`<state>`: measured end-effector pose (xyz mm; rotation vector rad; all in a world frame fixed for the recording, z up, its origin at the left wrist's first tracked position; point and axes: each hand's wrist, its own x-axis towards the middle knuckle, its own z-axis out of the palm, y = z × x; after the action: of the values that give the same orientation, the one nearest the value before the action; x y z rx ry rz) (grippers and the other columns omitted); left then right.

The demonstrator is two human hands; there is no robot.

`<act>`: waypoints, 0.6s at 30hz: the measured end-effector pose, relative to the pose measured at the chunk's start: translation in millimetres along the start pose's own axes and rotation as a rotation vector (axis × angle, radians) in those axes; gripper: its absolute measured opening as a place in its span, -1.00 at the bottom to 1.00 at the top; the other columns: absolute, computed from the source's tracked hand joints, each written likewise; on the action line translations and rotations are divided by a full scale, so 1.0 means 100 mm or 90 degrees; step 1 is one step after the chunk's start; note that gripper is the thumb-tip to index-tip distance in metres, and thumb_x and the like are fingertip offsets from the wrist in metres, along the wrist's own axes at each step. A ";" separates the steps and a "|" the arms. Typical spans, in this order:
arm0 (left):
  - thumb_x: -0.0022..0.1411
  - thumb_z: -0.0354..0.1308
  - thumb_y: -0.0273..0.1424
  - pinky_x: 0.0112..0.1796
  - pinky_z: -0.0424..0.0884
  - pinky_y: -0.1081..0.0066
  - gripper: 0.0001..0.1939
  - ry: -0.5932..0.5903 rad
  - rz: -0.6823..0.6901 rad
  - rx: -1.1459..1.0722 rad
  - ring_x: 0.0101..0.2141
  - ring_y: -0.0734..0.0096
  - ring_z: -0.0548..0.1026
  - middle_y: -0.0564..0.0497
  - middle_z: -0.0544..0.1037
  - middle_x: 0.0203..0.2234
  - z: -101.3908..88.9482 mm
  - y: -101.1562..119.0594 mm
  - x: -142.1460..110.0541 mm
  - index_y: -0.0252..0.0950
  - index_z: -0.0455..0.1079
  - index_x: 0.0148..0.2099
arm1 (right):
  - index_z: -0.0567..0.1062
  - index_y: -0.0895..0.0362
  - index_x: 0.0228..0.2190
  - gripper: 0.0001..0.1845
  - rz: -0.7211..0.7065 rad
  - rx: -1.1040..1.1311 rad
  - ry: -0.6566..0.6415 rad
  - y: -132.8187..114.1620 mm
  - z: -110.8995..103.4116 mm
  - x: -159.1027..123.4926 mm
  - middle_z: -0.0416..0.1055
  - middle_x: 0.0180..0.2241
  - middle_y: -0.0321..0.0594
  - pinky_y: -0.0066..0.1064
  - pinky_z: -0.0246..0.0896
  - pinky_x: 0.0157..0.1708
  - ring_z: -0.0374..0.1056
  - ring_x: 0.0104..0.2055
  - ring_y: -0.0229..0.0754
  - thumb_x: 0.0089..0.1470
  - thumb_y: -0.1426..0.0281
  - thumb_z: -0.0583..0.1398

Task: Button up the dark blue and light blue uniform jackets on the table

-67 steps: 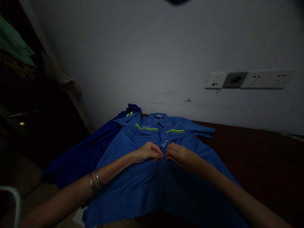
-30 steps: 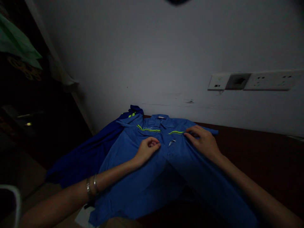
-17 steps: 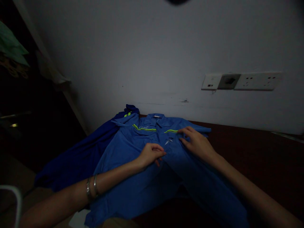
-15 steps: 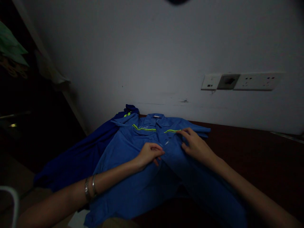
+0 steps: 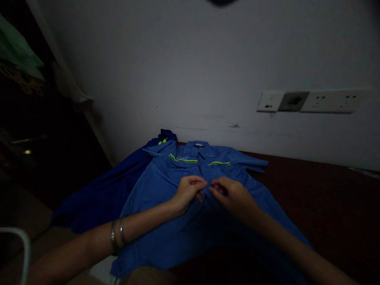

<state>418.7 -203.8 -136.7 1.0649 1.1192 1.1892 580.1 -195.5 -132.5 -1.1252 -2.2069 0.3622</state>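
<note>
A blue work shirt (image 5: pixel 154 194) with yellow-green chest stripes lies front up on a dark table, its collar toward the wall. At the middle of its front opening, my left hand (image 5: pixel 188 192) is closed, thumb and forefinger pinching the shirt's edge. My right hand (image 5: pixel 233 194) is just to the right, fingers bent and thumb close to the forefinger at the other front edge. The fingertips of both hands almost meet. Any button between them is too small and dark to make out. Two bracelets (image 5: pixel 118 232) circle my left wrist.
A darker blue garment (image 5: pixel 109 190) with yellow-green bands lies to the left, partly under the shirt. The dark red table (image 5: pixel 311 198) meets a pale wall (image 5: pixel 178 71) with a row of sockets (image 5: pixel 308 101). A dark door with a handle (image 5: pixel 29 139) stands at left.
My right hand has come from the right chest stripe down and left to the front opening, beside my left hand. The white tag visible there earlier is now hidden. The left hand stays nearly in place.
</note>
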 end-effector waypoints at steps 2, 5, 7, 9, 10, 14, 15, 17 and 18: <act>-0.17 0.25 -0.39 -0.71 0.24 0.61 -0.78 0.005 0.001 -0.007 -0.64 0.61 0.28 0.06 0.35 -0.64 0.01 -0.01 -0.01 -0.43 0.37 -0.45 | 0.45 0.14 -0.36 -0.80 0.008 0.037 -0.015 0.01 0.00 0.03 0.42 -0.45 -0.23 -0.43 0.16 -0.40 0.31 -0.43 -0.25 -0.01 0.32 0.11; -0.17 0.25 -0.38 -0.71 0.21 0.61 -0.78 0.014 0.005 -0.004 -0.65 0.60 0.28 0.07 0.35 -0.65 0.02 -0.03 -0.03 -0.42 0.37 -0.45 | 0.45 0.16 -0.41 -0.83 0.014 0.091 -0.034 0.00 0.00 0.06 0.42 -0.48 -0.23 -0.44 0.17 -0.40 0.32 -0.44 -0.26 -0.03 0.33 0.12; -0.18 0.25 -0.38 -0.71 0.21 0.61 -0.79 0.017 0.010 0.001 -0.64 0.60 0.28 0.07 0.34 -0.65 0.02 -0.03 -0.03 -0.42 0.37 -0.46 | 0.46 0.17 -0.44 -0.84 0.024 0.125 -0.043 0.00 0.01 0.08 0.42 -0.50 -0.24 -0.45 0.18 -0.41 0.32 -0.44 -0.26 -0.04 0.34 0.13; -0.17 0.24 -0.38 -0.70 0.21 0.60 -0.80 0.017 0.015 0.011 -0.64 0.59 0.29 0.08 0.34 -0.66 0.01 -0.04 -0.04 -0.41 0.37 -0.47 | 0.47 0.17 -0.46 -0.82 0.042 0.156 -0.057 0.00 0.02 0.10 0.43 -0.51 -0.24 -0.45 0.18 -0.42 0.33 -0.45 -0.26 -0.05 0.32 0.14; -0.16 0.23 -0.38 -0.70 0.21 0.60 -0.81 0.017 0.021 0.019 -0.64 0.59 0.28 0.08 0.33 -0.67 0.01 -0.04 -0.04 -0.41 0.37 -0.47 | 0.47 0.17 -0.47 -0.82 0.052 0.170 -0.066 0.01 0.03 0.11 0.43 -0.52 -0.24 -0.45 0.18 -0.43 0.33 -0.45 -0.25 -0.06 0.31 0.15; -0.11 0.18 -0.37 -0.70 0.20 0.58 -0.82 0.010 0.042 0.056 -0.71 0.61 0.25 0.11 0.31 -0.70 -0.03 -0.06 -0.02 -0.40 0.36 -0.46 | 0.48 0.18 -0.49 -0.79 0.070 0.222 -0.093 0.03 0.07 0.15 0.44 -0.52 -0.24 -0.44 0.20 -0.42 0.33 -0.45 -0.25 -0.09 0.28 0.17; -0.10 0.18 -0.37 -0.70 0.20 0.58 -0.83 0.006 0.046 0.064 -0.72 0.62 0.25 0.12 0.31 -0.71 -0.04 -0.06 -0.02 -0.40 0.36 -0.45 | 0.48 0.19 -0.49 -0.79 0.073 0.236 -0.095 0.03 0.07 0.15 0.44 -0.52 -0.24 -0.44 0.20 -0.41 0.33 -0.45 -0.25 -0.10 0.28 0.17; -0.09 0.17 -0.36 -0.70 0.20 0.58 -0.82 -0.004 0.049 0.077 -0.73 0.62 0.25 0.12 0.31 -0.71 -0.07 -0.05 -0.01 -0.39 0.36 -0.45 | 0.47 0.19 -0.50 -0.79 0.092 0.263 -0.097 0.03 0.08 0.17 0.43 -0.53 -0.24 -0.45 0.20 -0.43 0.32 -0.47 -0.27 -0.12 0.28 0.19; -0.09 0.17 -0.35 -0.69 0.20 0.57 -0.82 -0.007 0.050 0.082 -0.73 0.62 0.26 0.12 0.32 -0.70 -0.08 -0.05 0.00 -0.39 0.36 -0.45 | 0.47 0.20 -0.50 -0.78 0.103 0.274 -0.097 0.02 0.09 0.18 0.42 -0.54 -0.25 -0.46 0.20 -0.46 0.31 -0.49 -0.28 -0.13 0.27 0.19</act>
<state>411.3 -204.1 -142.4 1.2220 1.1660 1.1840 568.1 -179.9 -132.8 -1.0626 -2.0302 0.9690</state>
